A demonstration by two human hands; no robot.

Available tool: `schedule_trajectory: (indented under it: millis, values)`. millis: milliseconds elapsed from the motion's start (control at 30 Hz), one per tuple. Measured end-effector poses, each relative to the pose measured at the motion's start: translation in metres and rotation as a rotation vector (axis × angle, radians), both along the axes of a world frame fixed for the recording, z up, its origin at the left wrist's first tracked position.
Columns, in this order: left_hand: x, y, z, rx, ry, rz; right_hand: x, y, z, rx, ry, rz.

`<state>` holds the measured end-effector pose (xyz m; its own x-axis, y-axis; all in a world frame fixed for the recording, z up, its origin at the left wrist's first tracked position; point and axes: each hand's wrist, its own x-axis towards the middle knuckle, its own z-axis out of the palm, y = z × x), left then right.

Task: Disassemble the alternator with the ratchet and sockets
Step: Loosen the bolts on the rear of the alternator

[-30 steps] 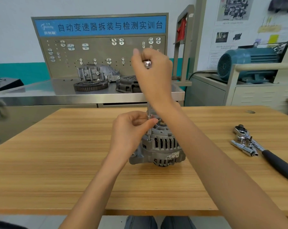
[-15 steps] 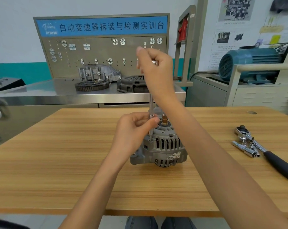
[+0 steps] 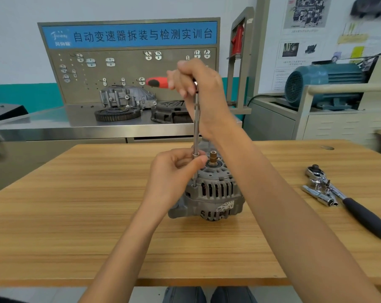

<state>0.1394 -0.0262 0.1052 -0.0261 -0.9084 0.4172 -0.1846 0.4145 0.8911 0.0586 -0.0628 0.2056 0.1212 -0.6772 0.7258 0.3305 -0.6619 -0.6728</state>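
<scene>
A grey alternator [image 3: 215, 193] stands on the wooden table [image 3: 97, 204], its brass shaft end pointing up. A long chrome extension bar [image 3: 195, 123] rises upright from the housing's top left edge. My right hand [image 3: 198, 88] grips the red-handled ratchet [image 3: 158, 82] at the bar's top; the red handle sticks out to the left. My left hand [image 3: 176, 169] pinches the lower part of the bar between thumb and fingers, just above the housing. The socket end is hidden behind my left hand.
A second ratchet with a black handle [image 3: 364, 213] and loose chrome sockets [image 3: 318, 195] lie on the table at the right. Behind the table stands a steel bench [image 3: 54, 123] with gearbox parts and a pegboard. A blue electric motor [image 3: 325, 84] sits at the back right.
My right hand has turned the ratchet so its red handle now shows, swung out to the left. My left hand stays on the bar. The alternator has not moved.
</scene>
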Motion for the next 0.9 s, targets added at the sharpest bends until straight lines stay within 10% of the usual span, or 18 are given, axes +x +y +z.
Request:
schedule_trajectory:
  millis: [233,533,633,800,900]
  values:
    - [-0.002,-0.003,-0.003,-0.048,-0.052,0.076,0.01,0.0,-0.015,-0.364,0.35,-1.218]
    - [-0.002,0.002,-0.001,-0.057,-0.043,-0.013,-0.01,0.003,-0.002,-0.004,-0.025,-0.031]
    - [-0.002,0.0,-0.003,-0.065,-0.035,0.018,-0.009,0.001,-0.006,-0.053,-0.041,-0.233]
    - [-0.003,-0.005,-0.008,-0.072,-0.003,0.089,0.005,0.005,-0.013,-0.378,0.359,-1.182]
    - [-0.002,-0.005,-0.007,-0.07,0.003,0.082,0.002,0.002,-0.009,-0.354,0.311,-0.936]
